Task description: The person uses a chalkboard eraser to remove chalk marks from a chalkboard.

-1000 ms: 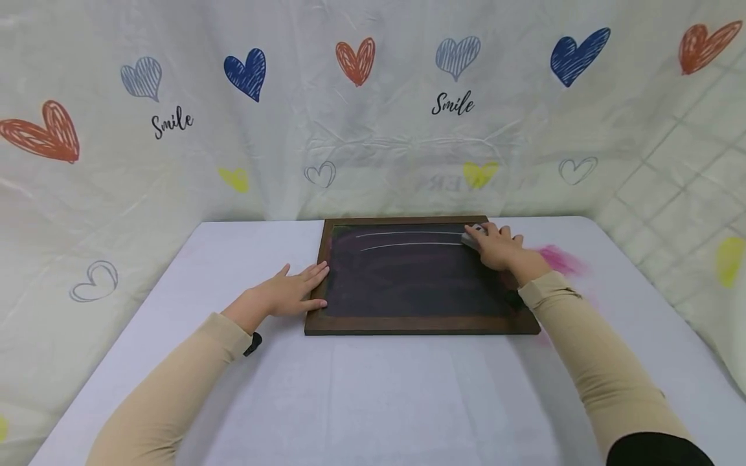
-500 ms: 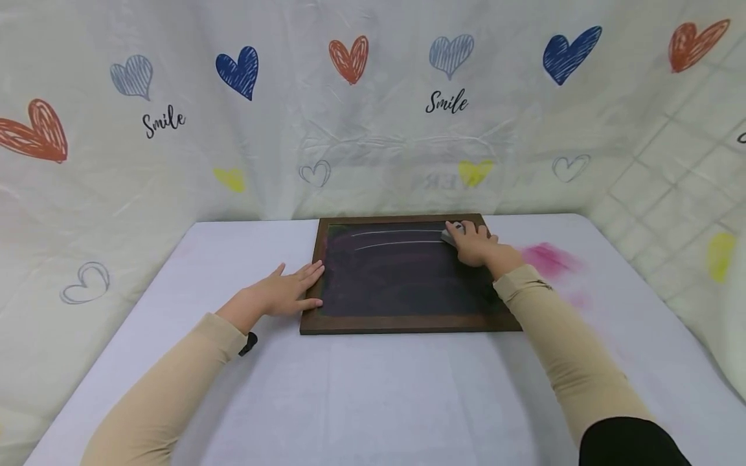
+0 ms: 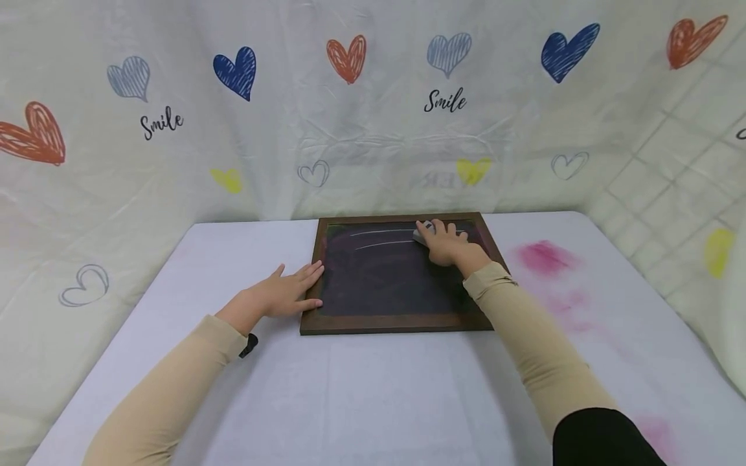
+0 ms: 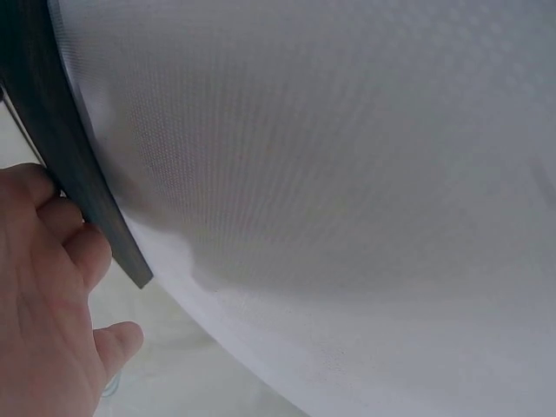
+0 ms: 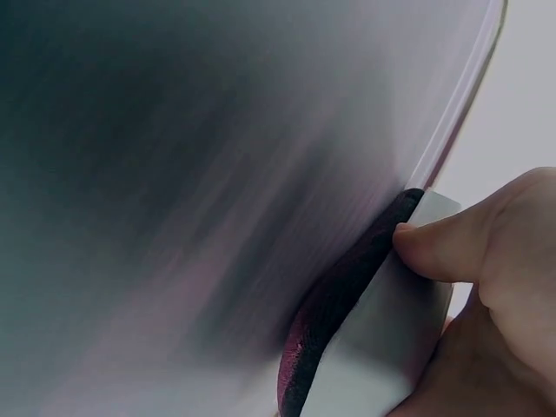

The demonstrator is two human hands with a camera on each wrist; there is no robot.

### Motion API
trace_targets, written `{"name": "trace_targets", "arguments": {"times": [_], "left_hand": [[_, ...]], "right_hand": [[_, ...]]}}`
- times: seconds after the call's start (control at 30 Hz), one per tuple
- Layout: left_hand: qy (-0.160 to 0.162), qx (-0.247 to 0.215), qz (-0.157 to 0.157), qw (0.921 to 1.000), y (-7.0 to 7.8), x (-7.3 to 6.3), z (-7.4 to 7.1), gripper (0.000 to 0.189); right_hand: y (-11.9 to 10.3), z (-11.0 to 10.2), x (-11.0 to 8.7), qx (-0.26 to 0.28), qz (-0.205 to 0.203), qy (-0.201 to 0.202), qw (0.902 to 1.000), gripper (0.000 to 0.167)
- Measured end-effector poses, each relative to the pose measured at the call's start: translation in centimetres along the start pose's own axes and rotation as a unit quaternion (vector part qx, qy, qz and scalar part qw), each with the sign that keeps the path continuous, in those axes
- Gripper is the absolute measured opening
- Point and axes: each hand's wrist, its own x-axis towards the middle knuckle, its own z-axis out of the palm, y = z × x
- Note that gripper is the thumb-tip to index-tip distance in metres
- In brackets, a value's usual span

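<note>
A wood-framed chalkboard (image 3: pixel 379 285) lies flat on the white table, with two white chalk lines across its upper part. My left hand (image 3: pixel 280 292) rests on the frame's left edge, fingers straight and spread; in the left wrist view its fingers (image 4: pixel 87 252) touch the dark frame (image 4: pixel 69 156). Near the board's top, right of centre, my right hand (image 3: pixel 445 248) grips a chalkboard eraser (image 3: pixel 421 234) on the board's surface. In the right wrist view the eraser (image 5: pixel 373 339) has a pale body and a dark, pink-stained pad. My thumb (image 5: pixel 434 248) presses its side.
Pink chalk smudges (image 3: pixel 548 257) mark the white tablecloth (image 3: pixel 373 388) to the right of the board. Behind the table hangs a pale curtain (image 3: pixel 384 129) printed with hearts and words.
My right hand has moved left along the board's top with the eraser, over the chalk lines. The left hand stays on the frame. The head view has shifted slightly.
</note>
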Motion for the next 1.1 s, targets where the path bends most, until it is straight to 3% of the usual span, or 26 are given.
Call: {"name": "trace_targets", "arguments": {"times": [0.5,0.93,1.1], "left_hand": [[-0.002,0.005,-0.002,1.0000,0.0,0.2,0.0,0.084],[-0.004,0.003,-0.007,1.0000,0.2,0.2,-0.1,0.084],[-0.001,0.005,-0.011,0.9999,0.1,0.0,-0.1,0.083]], "right_hand": [[-4.6,1.1,1.7,-0.015,-0.025,0.003,0.9996,0.075],[-12.3,2.9,3.0,-0.066,-0.065,-0.001,0.9957,0.072],[-15.0,3.7,3.1,-0.063,-0.088,-0.001,0.9942,0.071]]}}
